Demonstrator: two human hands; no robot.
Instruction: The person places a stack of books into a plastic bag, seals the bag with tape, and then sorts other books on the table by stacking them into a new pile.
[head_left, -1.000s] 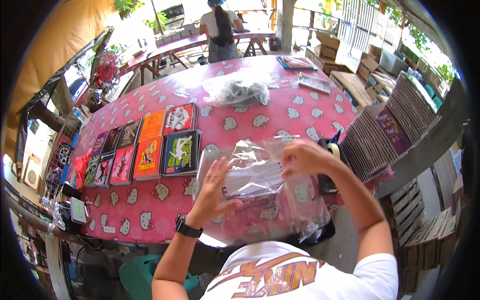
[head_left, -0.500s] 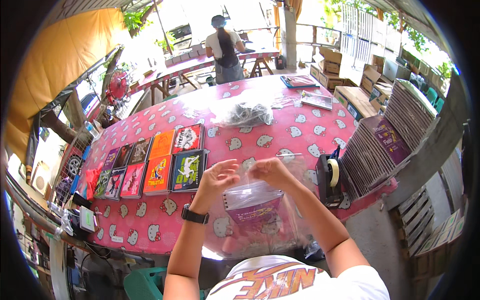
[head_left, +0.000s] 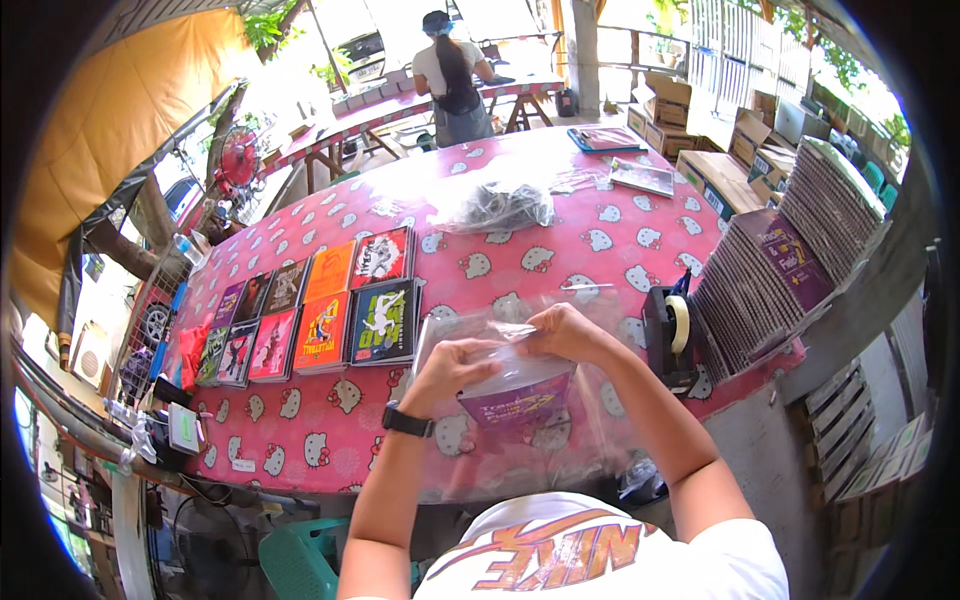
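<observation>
A purple spiral notebook (head_left: 517,402), perhaps the top of a small stack, lies in front of me on a sheet or bag of clear plastic (head_left: 440,465). Gathered plastic rises over its far edge, between my hands. My right hand (head_left: 563,333) pinches the plastic's upper fold. On the other side, my left hand (head_left: 462,372), with a dark watch (head_left: 408,420) at its wrist, curls its fingers on the same plastic above the notebook. Part of the notebook's far edge is hidden by the hands and glossy plastic.
Two rows of colourful notebooks (head_left: 325,328) lie to the left. A black tape dispenser (head_left: 672,345) and tall notebook stacks (head_left: 745,300) stand at right. Crumpled clear plastic (head_left: 497,207) sits farther back. Beyond, a person (head_left: 455,80) works at another table; cardboard boxes (head_left: 718,182) fill the far right.
Both hands have come down onto the plastic and gripped it, where before they hovered over the notebook's far edge. Plastic is now pulled up between them. My view has shifted slightly.
</observation>
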